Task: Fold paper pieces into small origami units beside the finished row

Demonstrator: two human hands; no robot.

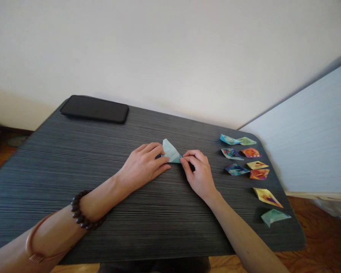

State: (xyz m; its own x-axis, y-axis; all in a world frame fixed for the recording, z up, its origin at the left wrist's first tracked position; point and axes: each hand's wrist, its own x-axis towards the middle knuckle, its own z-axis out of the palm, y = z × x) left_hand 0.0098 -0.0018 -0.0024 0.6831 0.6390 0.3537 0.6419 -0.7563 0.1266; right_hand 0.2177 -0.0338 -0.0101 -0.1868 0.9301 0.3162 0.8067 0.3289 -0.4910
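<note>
Head: right hand (199, 175) pinches paper (172, 152)

Wall (170, 57): plain, off-white, warmer in tone at lower left. Worktop (147, 227): dark grey, finely streaked, corners rounded, set along the wall. Pale, faintly grained panel (315, 140) stands at the right. Floor (321, 235): reddish-brown, wood-patterned. Lighting: soft, diffuse.

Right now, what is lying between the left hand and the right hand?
A pale blue folded paper lies between the left hand and the right hand, with fingers of both touching it. The head view shows this.
</note>
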